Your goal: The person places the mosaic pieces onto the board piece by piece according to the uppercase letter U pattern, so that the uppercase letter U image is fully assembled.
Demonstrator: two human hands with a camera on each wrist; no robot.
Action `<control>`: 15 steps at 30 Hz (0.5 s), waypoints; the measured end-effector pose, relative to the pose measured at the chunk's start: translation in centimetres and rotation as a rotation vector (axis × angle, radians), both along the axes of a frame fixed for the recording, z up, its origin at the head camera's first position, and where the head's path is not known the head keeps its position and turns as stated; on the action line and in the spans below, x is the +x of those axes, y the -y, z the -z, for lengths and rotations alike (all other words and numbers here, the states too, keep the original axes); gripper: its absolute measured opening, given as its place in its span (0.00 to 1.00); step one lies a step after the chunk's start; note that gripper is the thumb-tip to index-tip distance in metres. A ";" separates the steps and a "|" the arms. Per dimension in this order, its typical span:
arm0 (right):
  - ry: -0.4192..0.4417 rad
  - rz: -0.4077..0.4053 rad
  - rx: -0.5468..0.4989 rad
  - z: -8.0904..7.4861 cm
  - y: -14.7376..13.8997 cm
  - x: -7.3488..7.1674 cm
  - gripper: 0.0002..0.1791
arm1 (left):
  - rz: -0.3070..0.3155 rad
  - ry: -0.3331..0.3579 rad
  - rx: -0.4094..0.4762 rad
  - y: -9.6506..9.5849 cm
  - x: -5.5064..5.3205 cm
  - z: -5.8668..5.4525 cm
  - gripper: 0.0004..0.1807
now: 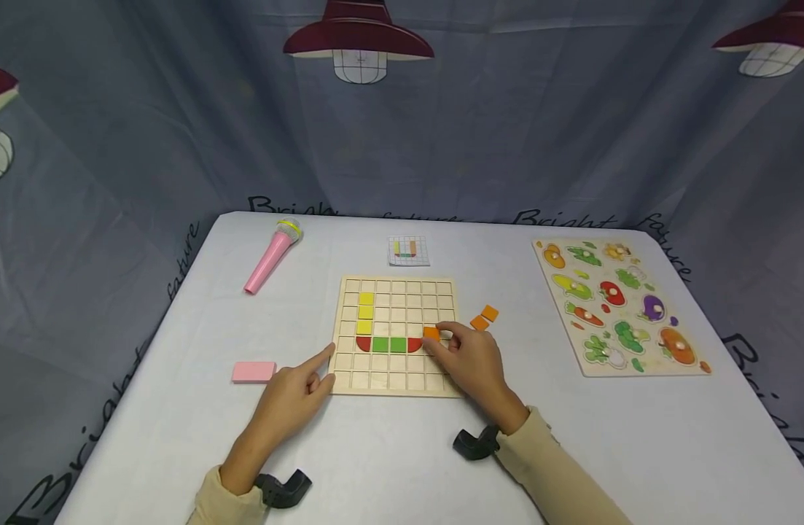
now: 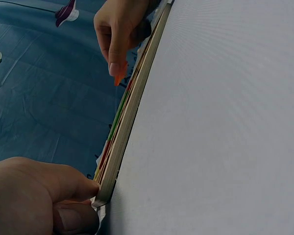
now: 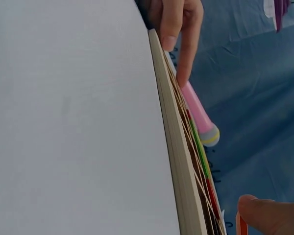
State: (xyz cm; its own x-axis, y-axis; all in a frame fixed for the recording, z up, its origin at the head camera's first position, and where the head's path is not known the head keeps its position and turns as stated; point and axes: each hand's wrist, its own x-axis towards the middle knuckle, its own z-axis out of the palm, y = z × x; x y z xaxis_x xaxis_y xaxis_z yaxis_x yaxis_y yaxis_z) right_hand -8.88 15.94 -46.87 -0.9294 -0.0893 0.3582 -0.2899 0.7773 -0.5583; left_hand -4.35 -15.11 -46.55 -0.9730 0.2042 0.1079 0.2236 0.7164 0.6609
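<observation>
A wooden grid board (image 1: 391, 380) lies on the table. On it, yellow square tiles (image 1: 365, 312) form a column above a row made of a red rounded tile (image 1: 364, 344), two green tiles (image 1: 389, 345) and another red one (image 1: 415, 345). My right hand (image 1: 470, 364) pinches an orange square tile (image 1: 431, 333) between thumb and index finger, just above the right red tile; the left wrist view shows that orange tile (image 2: 119, 77) tilted over the board. My left hand (image 1: 290, 401) touches the board's left edge with a straight index finger and thumb.
Two loose orange tiles (image 1: 485, 318) lie right of the board. Behind it sits a small pattern card (image 1: 408, 251). A pink toy microphone (image 1: 273, 257) and a pink block (image 1: 254, 372) are on the left, a vegetable puzzle board (image 1: 621, 306) on the right.
</observation>
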 end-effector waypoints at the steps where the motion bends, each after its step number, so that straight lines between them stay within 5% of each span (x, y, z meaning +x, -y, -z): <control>1: -0.002 -0.005 0.002 0.0 0.2 -0.1 0.21 | 0.001 -0.003 -0.001 0.0 0.0 0.0 0.28; 15: 0.020 0.001 0.065 -0.1 2.3 -0.8 0.20 | -0.002 -0.007 -0.011 -0.1 0.1 -0.1 0.28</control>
